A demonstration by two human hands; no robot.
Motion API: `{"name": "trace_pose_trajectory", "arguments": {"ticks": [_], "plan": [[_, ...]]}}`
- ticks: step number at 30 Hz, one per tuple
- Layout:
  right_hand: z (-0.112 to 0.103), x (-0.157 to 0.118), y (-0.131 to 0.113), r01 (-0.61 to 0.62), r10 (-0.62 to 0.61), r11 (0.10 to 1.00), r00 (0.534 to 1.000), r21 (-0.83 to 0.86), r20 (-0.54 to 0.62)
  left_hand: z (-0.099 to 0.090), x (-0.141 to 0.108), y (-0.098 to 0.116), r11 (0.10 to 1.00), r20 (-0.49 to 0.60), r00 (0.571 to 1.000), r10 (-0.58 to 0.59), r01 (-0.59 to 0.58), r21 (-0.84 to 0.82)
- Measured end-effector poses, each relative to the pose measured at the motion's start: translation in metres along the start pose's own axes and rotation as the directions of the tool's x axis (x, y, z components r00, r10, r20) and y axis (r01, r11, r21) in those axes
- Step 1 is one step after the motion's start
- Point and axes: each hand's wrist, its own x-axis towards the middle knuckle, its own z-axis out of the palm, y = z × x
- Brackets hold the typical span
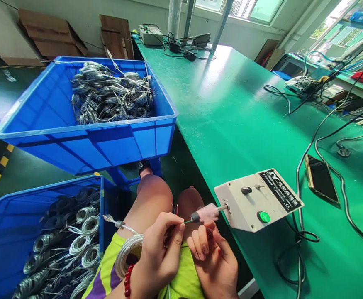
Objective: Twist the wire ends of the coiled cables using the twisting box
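My left hand (162,251), with a red bead bracelet at the wrist, pinches the end of a clear-jacketed cable. The cable's coil (128,251) hangs beside that wrist, and its connector end (114,221) rests near my thigh. A thin green wire (188,221) runs from my left fingertips to the dark tip of a spindle (208,213). The spindle sticks out of a beige machine (256,199) with a black knob, a toggle switch and a green button. Just below the spindle is my right hand (214,257), fingers curled; what they hold, if anything, is hidden.
A blue bin (119,143) of coiled cables stands at the upper left, another blue bin (106,207) of coils at the lower left. On the green table (231,128) lie a phone (321,178) and black cables (316,141). A white box (150,35) sits at the far end.
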Motion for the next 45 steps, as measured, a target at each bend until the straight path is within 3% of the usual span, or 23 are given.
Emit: {"name": "trace_pose_trajectory", "arguments": {"ticks": [12,20,23,27,31,35,39,41,45], "plan": [[0.032,0.011,-0.010,-0.012,0.007,0.998,0.996,-0.058,-0.084,-0.003,-0.002,0.002,1.000,-0.044,0.999,0.031,-0.030,0.008],[0.041,0.013,-0.010,-0.020,0.011,0.986,0.998,-0.163,-0.055,-0.002,0.002,0.003,0.996,-0.038,0.995,0.088,-0.088,0.020],[0.032,0.005,0.002,0.124,-0.145,0.937,0.989,-0.328,-0.039,-0.003,-0.001,0.001,0.994,-0.022,0.994,0.111,-0.110,0.029],[0.022,-0.013,0.020,0.412,-0.449,0.736,0.891,-0.538,0.068,-0.005,-0.006,0.001,0.996,0.008,0.996,0.084,-0.084,0.013],[0.033,-0.027,0.022,0.427,-0.590,0.551,0.807,-0.717,0.028,-0.009,-0.008,0.001,0.998,0.071,0.996,0.059,-0.058,-0.015],[0.051,-0.028,0.016,0.425,-0.543,0.515,0.834,-0.745,0.100,-0.011,-0.007,0.002,0.997,0.096,0.992,0.081,-0.079,-0.023],[0.059,-0.022,0.013,0.485,-0.541,0.511,0.823,-0.710,0.172,-0.013,-0.003,0.005,0.992,0.136,0.983,0.124,-0.122,-0.020],[0.059,-0.020,0.012,0.490,-0.528,0.537,0.830,-0.687,0.179,-0.015,-0.002,0.007,0.990,0.151,0.979,0.140,-0.141,-0.004],[0.053,-0.016,0.005,0.444,-0.410,0.643,0.888,-0.624,0.209,-0.020,0.001,0.009,0.987,0.169,0.973,0.155,-0.158,0.007]]}}
